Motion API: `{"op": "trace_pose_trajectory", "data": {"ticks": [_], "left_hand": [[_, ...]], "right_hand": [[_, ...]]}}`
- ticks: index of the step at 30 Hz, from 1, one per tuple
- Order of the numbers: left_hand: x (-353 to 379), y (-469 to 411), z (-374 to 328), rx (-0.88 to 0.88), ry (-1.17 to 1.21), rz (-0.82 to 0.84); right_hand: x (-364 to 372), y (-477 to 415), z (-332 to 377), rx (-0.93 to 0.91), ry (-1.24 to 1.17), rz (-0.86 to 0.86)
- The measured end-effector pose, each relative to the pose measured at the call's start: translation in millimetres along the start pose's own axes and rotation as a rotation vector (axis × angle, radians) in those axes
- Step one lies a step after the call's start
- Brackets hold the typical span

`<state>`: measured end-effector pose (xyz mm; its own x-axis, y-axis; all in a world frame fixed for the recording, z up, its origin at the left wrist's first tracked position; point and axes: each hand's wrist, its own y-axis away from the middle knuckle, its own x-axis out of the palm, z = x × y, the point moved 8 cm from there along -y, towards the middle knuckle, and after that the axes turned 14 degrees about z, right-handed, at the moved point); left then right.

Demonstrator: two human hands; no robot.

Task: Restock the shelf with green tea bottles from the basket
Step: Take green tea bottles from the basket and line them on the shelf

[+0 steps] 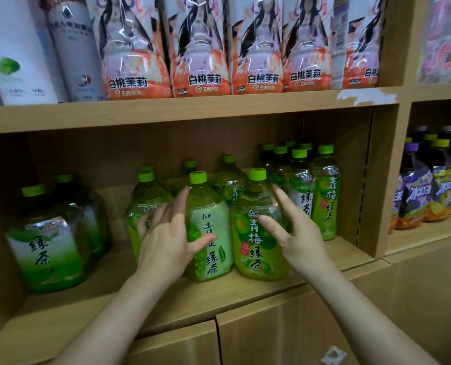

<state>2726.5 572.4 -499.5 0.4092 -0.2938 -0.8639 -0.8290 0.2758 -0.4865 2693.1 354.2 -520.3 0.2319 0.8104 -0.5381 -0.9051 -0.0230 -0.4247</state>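
- I am looking at a light wooden shelf unit (182,114); the middle shelf board (219,291) carries the green tea bottles, with closed cabinet doors (285,335) below it.
- The board above holds a row of peach-labelled packs (200,61) and white bottles (16,54) at far left; the edge of that board is chipped (364,97) near the right upright.
- A neighbouring bay on the right holds purple-labelled bottles (416,193).
- Green tea bottles stand upright in clusters: one pair at far left (48,248), a tight group at back right (311,185), and two at the front centre.
- My left hand (166,243) rests against the pale-labelled front bottle (208,233), fingers spread along its left side, thumb across the label; a loose cupping hold, not a tight one.
- My right hand (298,233) sits on the right side of the plum-labelled front bottle (258,230), fingers splayed and extended, thumb touching the label.
- These two bottles stand touching each other near the shelf's front edge.
- No basket is in view.
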Motion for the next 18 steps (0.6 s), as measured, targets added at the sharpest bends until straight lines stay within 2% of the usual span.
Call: {"op": "trace_pose_trajectory", "data": {"ticks": [4, 11, 18], "left_hand": [[7, -3, 4, 0.056, -0.116, -0.033], [20, -14, 14, 0.022, -0.155, -0.026], [21, -19, 35, 0.012, -0.115, -0.122]], "right_hand": [[15, -9, -6, 0.031, 0.031, 0.081], [20, -23, -24, 0.11, 0.023, -0.062], [44, -53, -32, 0.122, -0.093, -0.044]]}}
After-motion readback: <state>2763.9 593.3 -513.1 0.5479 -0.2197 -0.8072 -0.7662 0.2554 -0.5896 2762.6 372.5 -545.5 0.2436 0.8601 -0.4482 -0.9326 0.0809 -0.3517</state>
